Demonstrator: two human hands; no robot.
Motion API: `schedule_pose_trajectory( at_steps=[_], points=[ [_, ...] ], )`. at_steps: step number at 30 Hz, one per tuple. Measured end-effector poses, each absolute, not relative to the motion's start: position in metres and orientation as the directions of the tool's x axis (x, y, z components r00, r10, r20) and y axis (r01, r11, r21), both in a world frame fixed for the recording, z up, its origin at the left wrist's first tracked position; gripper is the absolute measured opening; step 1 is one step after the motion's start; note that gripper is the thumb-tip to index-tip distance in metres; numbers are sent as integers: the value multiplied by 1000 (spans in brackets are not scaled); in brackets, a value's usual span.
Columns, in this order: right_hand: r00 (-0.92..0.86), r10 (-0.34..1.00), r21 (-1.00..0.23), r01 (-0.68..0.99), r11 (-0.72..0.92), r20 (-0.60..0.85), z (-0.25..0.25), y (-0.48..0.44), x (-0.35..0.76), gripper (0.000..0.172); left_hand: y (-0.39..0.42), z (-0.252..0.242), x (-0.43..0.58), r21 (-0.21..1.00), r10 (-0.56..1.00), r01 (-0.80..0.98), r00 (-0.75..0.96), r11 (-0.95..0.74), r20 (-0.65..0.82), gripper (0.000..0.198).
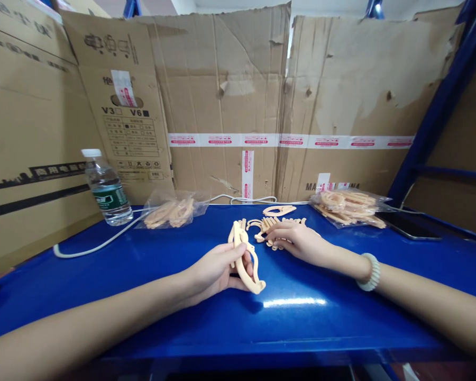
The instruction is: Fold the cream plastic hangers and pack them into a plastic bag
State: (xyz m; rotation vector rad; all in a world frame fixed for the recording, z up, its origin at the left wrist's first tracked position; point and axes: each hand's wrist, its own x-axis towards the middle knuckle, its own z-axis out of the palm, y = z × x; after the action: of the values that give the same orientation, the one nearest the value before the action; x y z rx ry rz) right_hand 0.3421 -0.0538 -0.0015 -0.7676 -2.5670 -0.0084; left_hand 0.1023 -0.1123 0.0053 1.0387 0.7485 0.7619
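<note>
My left hand (226, 267) is closed around a beige plastic folding hanger (241, 259), folded up, with its curved arms pointing up and down over the table. My right hand (297, 241) reaches over a group of small beige plastic hanger parts (269, 225) lying in a row. Its fingers are stretched and slightly apart at the parts' edge; no part is visibly lifted, and the fingertips are partly hidden among them. Just behind the group lies another beige folded hanger (280, 211).
Clear bags of beige hangers lie at the left (174, 211) and right (345, 206). A water bottle (107, 190) stands left, near a white cable (91, 251). A phone (410, 226) rests at the right. Cardboard sheets (222, 106) wall the back of the blue table (162, 323).
</note>
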Motion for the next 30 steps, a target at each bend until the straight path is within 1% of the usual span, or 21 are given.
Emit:
schedule_pose_trajectory(
  at_steps=[3, 6, 8, 12, 14, 16, 18, 19, 20, 21, 23, 25, 27, 30],
  points=[
    [-721, 552, -100, 567, 817, 419, 1, -58, 341, 20, -112, 6, 102, 920, 829, -191, 522, 341, -199, 33],
    [-752, 533, -12, 574, 819, 388, 3, -62, 340, 16, -110, 8, 102, 902, 826, -197, 511, 384, -240, 33],
    [-768, 514, 39, 570, 821, 382, 4, -64, 340, 19, -109, 9, 101, 887, 813, -208, 523, 412, -255, 31],
    [-757, 520, 59, 586, 808, 396, 4, -65, 342, 21, -109, 7, 99, 895, 797, -204, 559, 397, -226, 6],
    [-746, 530, 53, 597, 800, 403, 5, -67, 343, 21, -111, 6, 99, 926, 816, -182, 548, 330, -183, 16],
    [-728, 518, 31, 592, 805, 448, 6, -73, 341, 20, -114, 4, 101, 963, 848, -149, 518, 224, -117, 23],
    [-716, 453, 23, 547, 837, 531, 7, -82, 337, 22, -115, 1, 102, 988, 871, -117, 491, 101, -31, 31],
    [-722, 398, 44, 509, 860, 567, 7, -87, 335, 25, -116, 0, 103, 994, 873, -101, 487, 48, 7, 36],
    [-740, 329, 94, 466, 880, 587, 7, -93, 332, 27, -116, -2, 103, 996, 873, -84, 486, 4, 38, 40],
    [-773, 252, 169, 419, 892, 583, 7, -98, 329, 29, -116, -3, 103, 997, 873, -68, 484, -31, 60, 44],
    [-848, 105, 346, 321, 882, 519, 6, -105, 324, 31, -116, -5, 102, 996, 876, -29, 475, -80, 84, 50],
    [-887, 29, 466, 270, 843, 461, 3, -108, 321, 31, -116, -6, 101, 990, 881, 13, 458, -139, 118, 50],
    [-889, 30, 490, 279, 826, 457, 1, -108, 321, 28, -116, -7, 101, 969, 878, 62, 441, -239, 188, 45],
    [-867, 120, 437, 358, 825, 483, 0, -106, 322, 22, -115, -6, 100, 906, 854, 140, 416, -400, 313, 34]
  ],
)
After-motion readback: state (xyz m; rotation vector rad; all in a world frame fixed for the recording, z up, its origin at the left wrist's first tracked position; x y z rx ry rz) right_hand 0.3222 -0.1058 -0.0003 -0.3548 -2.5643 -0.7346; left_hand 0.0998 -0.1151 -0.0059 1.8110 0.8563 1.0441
